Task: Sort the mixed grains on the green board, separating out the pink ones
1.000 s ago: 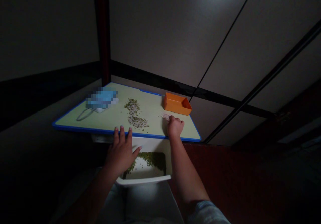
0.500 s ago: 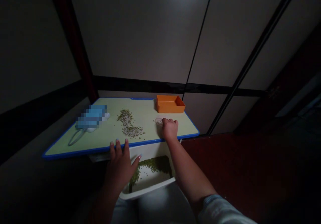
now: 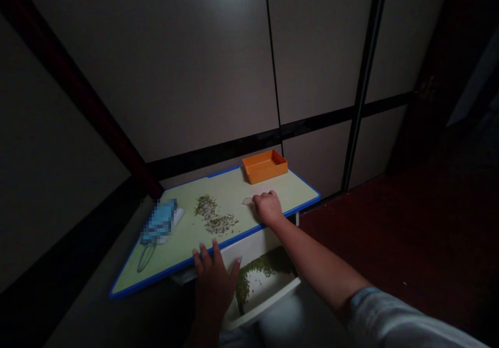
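My left hand lies open, fingers spread, with its fingertips at the blue front edge of the small pale-green table. It is beside the pulled-out white drawer, which holds green beans along its back and left. My right hand is closed on the tabletop, at a small, pale, round-edged thing; most of it is hidden by my fingers and I cannot make out its kind. Left of that hand, a loose heap of small green and whitish grains is spread over the table.
An orange open box stands at the table's back right. On the left lies a blurred-out blue item with a grey loop. Large wall panels rise behind the table; a dark red floor lies to the right.
The view has turned and tilted, so the table appears slanted and lower. My right hand stays closed at the pale thing; my left hand stays at the front edge. The grains look unchanged.
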Demonstrator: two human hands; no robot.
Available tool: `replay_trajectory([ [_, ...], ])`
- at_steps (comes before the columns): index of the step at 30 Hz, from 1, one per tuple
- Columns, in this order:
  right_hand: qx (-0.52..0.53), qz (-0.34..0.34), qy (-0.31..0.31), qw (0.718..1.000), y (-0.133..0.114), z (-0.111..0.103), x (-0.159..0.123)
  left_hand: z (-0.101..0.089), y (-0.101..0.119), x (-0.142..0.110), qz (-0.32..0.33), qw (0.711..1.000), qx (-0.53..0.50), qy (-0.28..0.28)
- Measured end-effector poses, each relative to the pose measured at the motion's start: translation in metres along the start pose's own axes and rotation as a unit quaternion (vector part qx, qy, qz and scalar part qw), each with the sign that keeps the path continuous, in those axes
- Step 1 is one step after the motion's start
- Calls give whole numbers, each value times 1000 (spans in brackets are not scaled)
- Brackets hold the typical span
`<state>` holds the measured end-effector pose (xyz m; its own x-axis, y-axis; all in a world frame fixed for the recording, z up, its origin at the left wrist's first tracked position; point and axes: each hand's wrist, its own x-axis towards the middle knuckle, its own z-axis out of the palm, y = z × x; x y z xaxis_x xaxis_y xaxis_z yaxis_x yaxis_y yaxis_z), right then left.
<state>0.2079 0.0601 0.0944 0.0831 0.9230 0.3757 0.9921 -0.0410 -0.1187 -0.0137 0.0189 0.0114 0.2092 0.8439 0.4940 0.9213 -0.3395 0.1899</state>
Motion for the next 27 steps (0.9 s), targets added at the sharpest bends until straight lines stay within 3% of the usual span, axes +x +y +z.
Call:
replay_trajectory([
  [7,17,40,10,999,2,-1,0,1,-4,1,-7,1000,7,-14],
  [19,5,-93,-17,995,-7,5,7,-3,-3,3,-9,999,18,-27],
  [27,11,-18,-31,999,-3,14,9,-3,-4,4,-5,999,32,-32],
])
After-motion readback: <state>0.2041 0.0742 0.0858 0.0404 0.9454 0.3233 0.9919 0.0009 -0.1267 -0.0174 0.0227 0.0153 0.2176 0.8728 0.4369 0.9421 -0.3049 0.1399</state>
